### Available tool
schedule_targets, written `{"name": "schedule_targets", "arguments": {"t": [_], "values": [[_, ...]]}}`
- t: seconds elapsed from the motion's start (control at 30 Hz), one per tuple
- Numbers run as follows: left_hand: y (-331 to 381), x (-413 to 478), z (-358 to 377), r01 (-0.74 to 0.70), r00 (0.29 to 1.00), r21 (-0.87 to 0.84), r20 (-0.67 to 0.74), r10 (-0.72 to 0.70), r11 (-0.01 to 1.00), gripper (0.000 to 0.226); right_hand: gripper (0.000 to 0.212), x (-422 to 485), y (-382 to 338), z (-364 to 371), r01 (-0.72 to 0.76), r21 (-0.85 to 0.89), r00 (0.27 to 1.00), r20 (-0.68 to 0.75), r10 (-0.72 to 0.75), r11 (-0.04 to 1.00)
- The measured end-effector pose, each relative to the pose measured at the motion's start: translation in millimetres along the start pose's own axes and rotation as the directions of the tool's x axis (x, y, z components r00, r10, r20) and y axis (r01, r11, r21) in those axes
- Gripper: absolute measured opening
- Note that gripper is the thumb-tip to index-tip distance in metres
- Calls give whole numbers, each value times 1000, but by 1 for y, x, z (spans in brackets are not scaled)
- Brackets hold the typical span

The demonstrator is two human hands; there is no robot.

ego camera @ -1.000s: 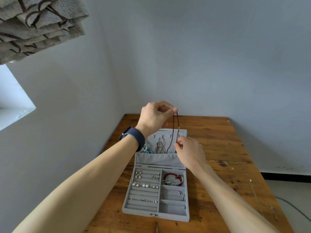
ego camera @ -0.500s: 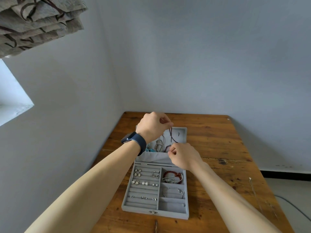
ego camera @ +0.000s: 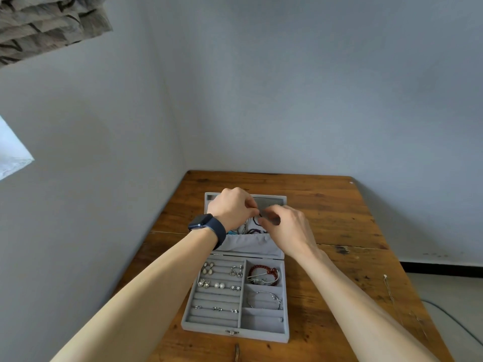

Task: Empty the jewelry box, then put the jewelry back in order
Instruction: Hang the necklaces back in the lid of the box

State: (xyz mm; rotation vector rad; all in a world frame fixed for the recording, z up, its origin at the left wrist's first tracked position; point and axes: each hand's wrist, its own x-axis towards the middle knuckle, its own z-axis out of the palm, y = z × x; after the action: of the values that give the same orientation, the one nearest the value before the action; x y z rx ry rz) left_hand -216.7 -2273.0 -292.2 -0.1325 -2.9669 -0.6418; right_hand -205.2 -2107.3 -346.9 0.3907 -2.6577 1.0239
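**Item:** beaded necklace (ego camera: pixel 255 222), dark, on a thin cord. It hangs inside the upright lid (ego camera: pixel 271 201) of the grey jewelry box (ego camera: pixel 235 333), and its lower loop drops toward the fabric pocket (ego camera: pixel 248 244).

**Hands:** the left hand (ego camera: pixel 231 207), above a dark watch (ego camera: pixel 206 226), has its fingers curled and pinches the top of the cord. The right hand (ego camera: pixel 287 231) meets it there, thumb and forefinger closed on the same strand. The contact is small, so whether the cord already sits on a hook cannot be told.

**Handling:** judged light, limp and prone to tangle with the other chains beside it. It is best held by the cord near the top, not by the beads, and kept taut so the loop hangs free.

**Tray contents:** earrings (ego camera: pixel 209 267) in the ring rolls, a red bracelet (ego camera: pixel 262 270) and a silver bangle (ego camera: pixel 264 299) in the right compartments.

**Surroundings:** a wooden table (ego camera: pixel 339 231), with a fine chain (ego camera: pixel 389 291) lying well apart from the box at the right.
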Motion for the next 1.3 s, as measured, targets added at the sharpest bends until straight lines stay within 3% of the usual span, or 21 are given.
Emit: {"name": "schedule_targets", "arguments": {"t": [0.13, 0.27, 0.37, 0.5, 0.67, 0.93, 1.07, 1.17, 1.3], "values": [[-1, -1, -1, -60, 997, 153, -33, 65, 986, 12, 20, 6, -3, 5, 3, -77, 1000, 1, -3, 997], [-7, -1, 4, -198, 955, 368, -138, 264, 909, 13, 15, 10, 1, 6, 73, -320, 980, -151, -127, 945], [-10, 1, 9, -222, 921, 458, -192, 339, 861, 16, 11, 16, 1, 5, 69, -369, 964, -214, -157, 927], [-10, 7, 14, -152, 946, 342, -222, 237, 928, 15, 17, 25, 3, 7, 21, -304, 983, -165, -75, 953], [-6, 11, 17, -79, 959, 251, -245, 143, 965, 9, 11, 26, -7, 11, -70, -284, 967, -253, -4, 956], [-12, 3, 16, -122, 970, 283, -169, 175, 951, 13, 8, 9, -2, 10, 108, -496, 984, -71, -164, 862], [-16, -5, 13, -162, 974, 274, -111, 198, 948, 12, 12, -8, 9, 7, 157, -464, 947, -179, -266, 872], [-17, -7, 11, -178, 971, 287, -105, 216, 941, 11, 15, -24, 12, 6, 68, -465, 940, -266, -212, 883], [-14, -8, 11, -177, 972, 289, -95, 212, 941, 13, 32, -34, 2, 12, -10, -498, 999, -35, -8, 867]]}}
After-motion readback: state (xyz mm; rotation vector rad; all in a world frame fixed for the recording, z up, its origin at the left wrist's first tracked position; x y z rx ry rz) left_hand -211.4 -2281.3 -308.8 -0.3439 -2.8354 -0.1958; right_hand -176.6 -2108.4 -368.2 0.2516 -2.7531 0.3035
